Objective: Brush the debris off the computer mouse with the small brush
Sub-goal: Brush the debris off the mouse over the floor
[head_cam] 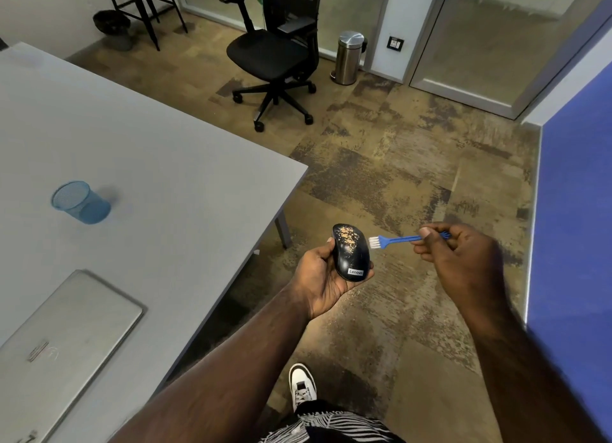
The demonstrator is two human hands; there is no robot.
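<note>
Left hand (pixel 323 277) cupped the black Lenovo mouse (pixel 350 252) over the floor, debris (pixel 348 235) on top. Right hand (pixel 463 253) pinched the small blue brush (pixel 395 240) beside it. I judged the mouse light, slick, rigid: grip its flanks.

Grey table (pixel 172 164) carrying blue mesh cup (pixel 80 202) and closed silver laptop (pixel 66 336), both lying well apart

Mottled brown carpet (pixel 381 177); grey table (pixel 149 151); black office chair (pixel 275 51); blue wall (pixel 576 210).
</note>
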